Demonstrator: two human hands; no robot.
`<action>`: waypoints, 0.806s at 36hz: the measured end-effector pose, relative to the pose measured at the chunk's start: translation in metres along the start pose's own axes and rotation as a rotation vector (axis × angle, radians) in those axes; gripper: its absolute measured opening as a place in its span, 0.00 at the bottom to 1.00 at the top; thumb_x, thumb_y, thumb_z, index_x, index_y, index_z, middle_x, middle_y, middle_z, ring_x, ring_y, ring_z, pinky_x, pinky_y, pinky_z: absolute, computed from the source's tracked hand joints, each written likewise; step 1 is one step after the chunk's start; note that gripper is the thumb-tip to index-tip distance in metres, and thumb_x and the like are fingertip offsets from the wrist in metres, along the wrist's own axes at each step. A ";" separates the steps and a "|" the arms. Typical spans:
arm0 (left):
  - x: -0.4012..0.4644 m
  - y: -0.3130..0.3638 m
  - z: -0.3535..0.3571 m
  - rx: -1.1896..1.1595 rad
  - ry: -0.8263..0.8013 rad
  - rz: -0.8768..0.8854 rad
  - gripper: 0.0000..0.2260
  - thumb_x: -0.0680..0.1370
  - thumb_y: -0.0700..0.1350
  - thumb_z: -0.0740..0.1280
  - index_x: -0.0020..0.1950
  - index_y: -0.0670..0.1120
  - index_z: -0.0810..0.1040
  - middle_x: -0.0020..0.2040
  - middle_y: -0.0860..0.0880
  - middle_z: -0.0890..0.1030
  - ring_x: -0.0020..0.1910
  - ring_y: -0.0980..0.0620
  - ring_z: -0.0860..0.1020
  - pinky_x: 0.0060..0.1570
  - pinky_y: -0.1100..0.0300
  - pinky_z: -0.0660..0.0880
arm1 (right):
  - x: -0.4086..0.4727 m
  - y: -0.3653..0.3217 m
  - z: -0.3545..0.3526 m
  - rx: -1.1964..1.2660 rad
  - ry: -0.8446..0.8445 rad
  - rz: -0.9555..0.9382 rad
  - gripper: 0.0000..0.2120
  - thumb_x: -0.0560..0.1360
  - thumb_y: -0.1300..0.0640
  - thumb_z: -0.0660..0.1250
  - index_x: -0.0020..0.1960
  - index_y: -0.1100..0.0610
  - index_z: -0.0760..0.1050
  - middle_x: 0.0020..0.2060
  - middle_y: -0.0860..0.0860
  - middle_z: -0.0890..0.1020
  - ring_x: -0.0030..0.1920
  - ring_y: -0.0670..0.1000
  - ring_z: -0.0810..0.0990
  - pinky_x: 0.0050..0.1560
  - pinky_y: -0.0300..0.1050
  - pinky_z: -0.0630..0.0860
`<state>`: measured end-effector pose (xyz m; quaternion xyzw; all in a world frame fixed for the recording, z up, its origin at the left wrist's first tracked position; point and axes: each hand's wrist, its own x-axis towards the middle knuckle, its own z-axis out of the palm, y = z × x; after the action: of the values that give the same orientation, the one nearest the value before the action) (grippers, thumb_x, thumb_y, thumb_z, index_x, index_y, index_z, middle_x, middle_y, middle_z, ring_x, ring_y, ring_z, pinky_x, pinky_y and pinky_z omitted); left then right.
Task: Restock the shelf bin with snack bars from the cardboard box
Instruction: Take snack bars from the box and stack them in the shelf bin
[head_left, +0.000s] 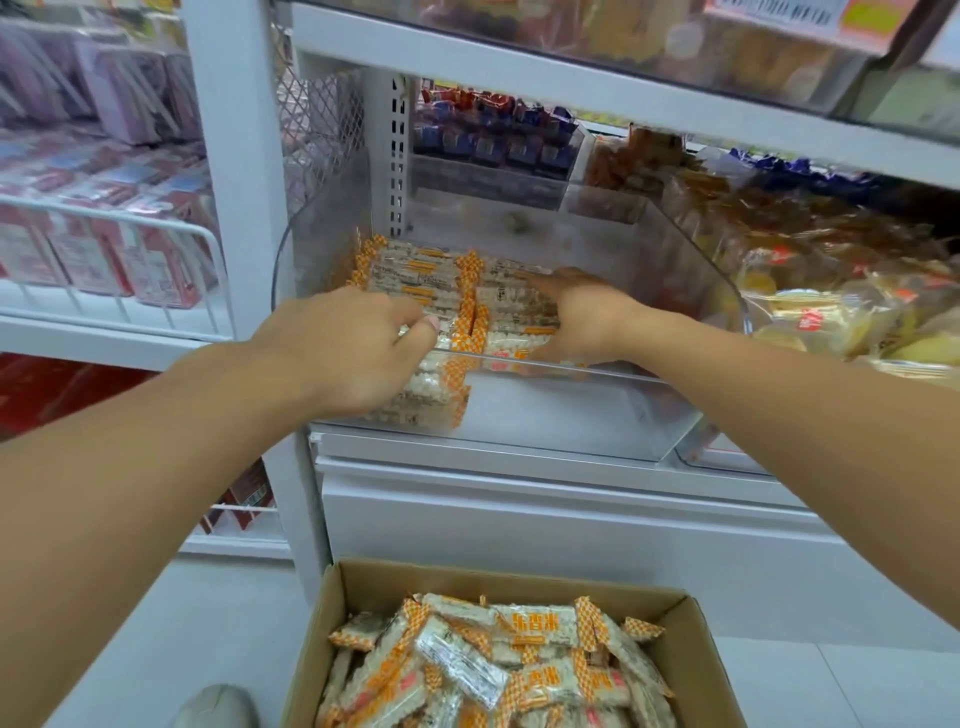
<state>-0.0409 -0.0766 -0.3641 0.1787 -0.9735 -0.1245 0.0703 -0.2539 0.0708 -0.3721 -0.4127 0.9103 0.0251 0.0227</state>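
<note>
Clear acrylic shelf bin (691, 270), rigid walls, rounded corners, sat on the white metal shelf (519, 457). Snack bars (415, 280) lay flat in it in two rows on the left side: long slim clear wrappers, orange-checkered crimped ends, pale puffed-grain filling. Left hand (348, 353) was inside the bin's front-left, fingers curled down onto the near bars; couldn't tell whether it gripped any. Right hand (582, 312) lay on the right row, fingers straight, pressing flat, gripping nothing. Brown corrugated cardboard box (696, 660) sat on the floor below, flaps open, loosely heaped with the same bars.
</note>
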 end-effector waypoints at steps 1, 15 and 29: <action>0.000 0.000 0.000 -0.005 0.002 0.005 0.20 0.84 0.59 0.49 0.36 0.53 0.66 0.38 0.53 0.70 0.46 0.46 0.70 0.49 0.51 0.71 | -0.001 -0.001 0.000 -0.025 -0.002 -0.001 0.47 0.69 0.39 0.76 0.79 0.55 0.61 0.74 0.59 0.68 0.72 0.60 0.68 0.70 0.50 0.69; -0.002 0.001 -0.001 0.015 0.003 0.031 0.21 0.84 0.59 0.47 0.36 0.53 0.66 0.36 0.56 0.70 0.46 0.46 0.71 0.47 0.51 0.71 | 0.006 -0.004 0.003 0.307 -0.069 0.124 0.52 0.68 0.45 0.80 0.81 0.55 0.53 0.75 0.54 0.66 0.72 0.57 0.69 0.70 0.52 0.72; -0.001 0.000 -0.001 0.054 -0.005 0.078 0.21 0.84 0.59 0.48 0.35 0.52 0.65 0.36 0.55 0.71 0.44 0.46 0.71 0.47 0.51 0.70 | -0.001 -0.002 -0.006 0.431 -0.121 0.164 0.56 0.66 0.54 0.82 0.82 0.52 0.49 0.79 0.52 0.61 0.75 0.56 0.66 0.63 0.45 0.74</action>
<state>-0.0394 -0.0761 -0.3631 0.1423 -0.9828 -0.0956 0.0679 -0.2523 0.0699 -0.3659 -0.3209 0.9219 -0.1433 0.1629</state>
